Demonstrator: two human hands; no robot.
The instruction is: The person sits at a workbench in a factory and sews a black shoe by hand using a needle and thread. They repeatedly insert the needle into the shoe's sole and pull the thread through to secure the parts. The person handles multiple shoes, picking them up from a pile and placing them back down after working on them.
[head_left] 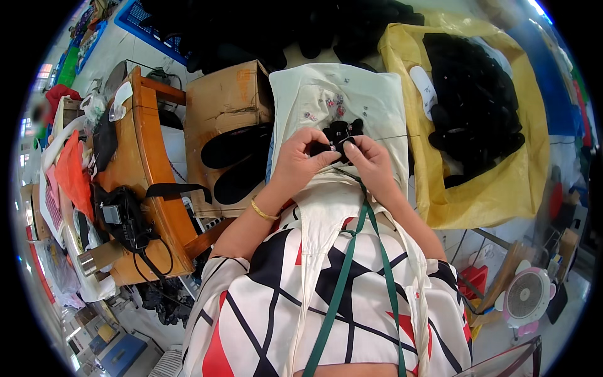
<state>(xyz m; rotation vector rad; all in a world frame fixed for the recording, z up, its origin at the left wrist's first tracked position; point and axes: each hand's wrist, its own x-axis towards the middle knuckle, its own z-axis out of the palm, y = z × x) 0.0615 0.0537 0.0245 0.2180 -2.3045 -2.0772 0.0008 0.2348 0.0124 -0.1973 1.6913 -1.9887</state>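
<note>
My left hand (300, 158) and my right hand (372, 162) meet over a pale cloth (383, 94) in front of me. Between their pinched fingertips is a small black fabric piece (344, 131) with lobed edges and tiny light specks. The fingers hide part of it, so its exact kind does not show. Small red, pink and grey bits (337, 105) lie scattered on the cloth just beyond my hands. A thin dark thread or cord stretches from near my right hand toward the right.
On the left, a cardboard box (229, 94) carries two black sole-shaped pieces (235, 146). Beside it stands a wooden chair (147, 135) with a black bag (122, 217). At right, a yellow sack (402, 63) holds many black pieces and a white sole (423, 92). A fan (527, 294) stands lower right.
</note>
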